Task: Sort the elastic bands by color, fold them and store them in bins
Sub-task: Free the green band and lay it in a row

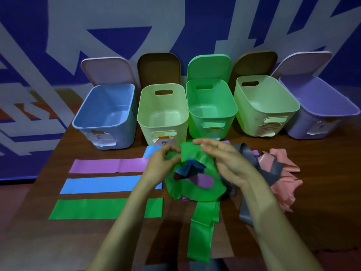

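The green elastic band (197, 192) we are working loose loops around a crumpled blue band (187, 169) and a purple band (203, 180) in the tangled pile. If we lift it as it lies, we judge it will drag those two along and could spill them onto the three strips already laid flat to the left: purple strip (107, 166), blue strip (101, 185) and green strip (105, 209). The band is stretchy, so a hard pull might also snap it out of our fingers. Its long tail runs towards us and seems to hang past the near edge of the tabletop (322, 192), where its weight may drag the band off.

Our left grip (160, 163) pinches the band's upper fold between thumb and fingertips. Our right grip (228, 161) reaches across the top of the same fold with fingers nearly straight, and we cannot tell whether the thumb clamps it from beneath. The band's bunched top lies between both grips, and its loop sags below them onto the pile, in front of the green bin (211, 110)
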Demonstrator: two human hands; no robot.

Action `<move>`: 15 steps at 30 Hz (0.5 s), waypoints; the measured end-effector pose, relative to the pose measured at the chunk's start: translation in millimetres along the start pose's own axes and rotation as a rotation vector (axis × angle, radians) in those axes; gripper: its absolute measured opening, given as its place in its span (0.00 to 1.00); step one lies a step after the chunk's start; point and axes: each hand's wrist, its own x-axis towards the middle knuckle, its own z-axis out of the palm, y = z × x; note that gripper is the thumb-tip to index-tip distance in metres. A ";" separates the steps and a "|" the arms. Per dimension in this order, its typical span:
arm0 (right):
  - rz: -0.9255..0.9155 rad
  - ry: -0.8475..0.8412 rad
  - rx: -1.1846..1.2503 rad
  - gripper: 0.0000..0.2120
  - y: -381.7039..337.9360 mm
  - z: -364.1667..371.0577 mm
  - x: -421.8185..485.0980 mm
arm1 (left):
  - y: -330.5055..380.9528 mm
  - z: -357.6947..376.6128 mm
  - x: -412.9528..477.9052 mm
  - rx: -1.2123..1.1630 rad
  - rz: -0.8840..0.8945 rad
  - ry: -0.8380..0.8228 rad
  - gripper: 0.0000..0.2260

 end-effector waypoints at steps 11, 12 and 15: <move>-0.175 0.142 -0.065 0.20 -4.2 16.2 -11.0 | 38.5 24.5 -42.7 -0.392 0.140 0.135 0.05; -0.201 0.134 -0.059 0.19 -5.4 17.2 -13.6 | 38.1 22.8 -42.9 -0.391 0.153 0.189 0.04; -0.314 0.205 -0.377 0.15 -7.8 19.2 -18.2 | 40.3 18.6 -46.3 -0.426 0.193 0.242 0.06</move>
